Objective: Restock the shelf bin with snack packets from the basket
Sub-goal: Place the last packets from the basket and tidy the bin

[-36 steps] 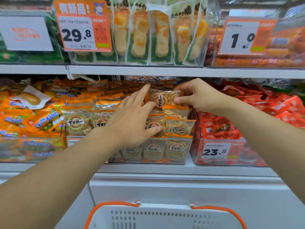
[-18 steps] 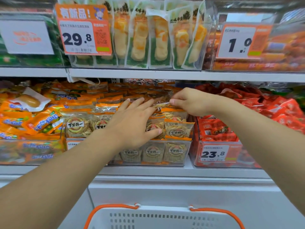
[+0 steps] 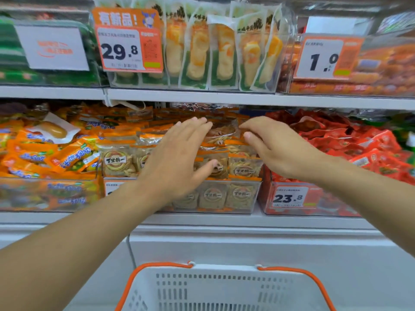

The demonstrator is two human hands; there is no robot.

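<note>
The fingers [image 3: 197, 124] of the left hand [image 3: 177, 158] lie straight and close together, spread flat over the snack packets [image 3: 244, 169] heaped in the clear shelf bin [image 3: 235, 196], its thumb resting on a front packet; this hand holds nothing. The right hand [image 3: 276, 149] hovers just beside it with fingers gently bent downward and the thumb apart, their tips touching or nearly touching the topmost packet [image 3: 222, 131]; whether it pinches that packet cannot be told. The bin sits on the middle shelf between a bin of orange-wrapped sweets [image 3: 51, 153] and a red bin [image 3: 314, 198] carrying a 23.8 price tag [image 3: 288, 197]. The white basket [image 3: 224, 288] with orange handles stands below, near the bottom edge of the view, its contents hidden.
</note>
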